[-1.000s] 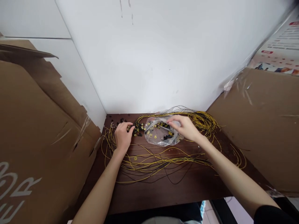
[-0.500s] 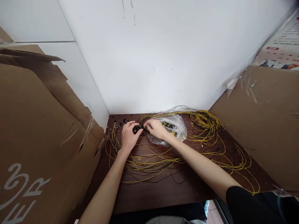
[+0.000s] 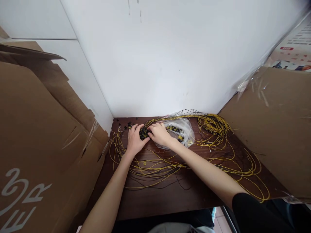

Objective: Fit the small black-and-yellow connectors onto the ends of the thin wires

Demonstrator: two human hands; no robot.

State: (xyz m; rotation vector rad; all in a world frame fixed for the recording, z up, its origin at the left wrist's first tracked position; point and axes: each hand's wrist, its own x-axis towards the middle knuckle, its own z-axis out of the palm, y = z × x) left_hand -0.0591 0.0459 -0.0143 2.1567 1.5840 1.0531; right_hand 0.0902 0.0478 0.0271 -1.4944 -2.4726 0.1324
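Small black and yellow parts (image 3: 143, 133), too small to name, lie in a pile between my two hands. Cupped around the pile's left side, my left hand (image 3: 135, 139) has its thumb and fingers apart. At the pile's right edge is my right hand (image 3: 159, 133), its fingers bent and drawn together; whatever is under the fingertips is hidden. Thin yellow and black wires (image 3: 167, 118) run from the pile behind my right hand toward the right. A clear plastic bag (image 3: 188, 129) with more black and yellow parts lies beside my right hand.
A coil of yellow and black wires (image 3: 213, 126) lies at the back right, and loose wires (image 3: 155, 173) loop across the brown table (image 3: 155, 207). Cardboard boxes (image 3: 48, 136) (image 3: 274, 129) stand on both sides. A white wall (image 3: 165, 58) rises behind. Tiny black pieces (image 3: 129, 124) lie back left.
My right hand has shifted slightly left and turned over the pile's edge, its pinch no longer visible. My left hand has spread a little, and more of the pile shows.
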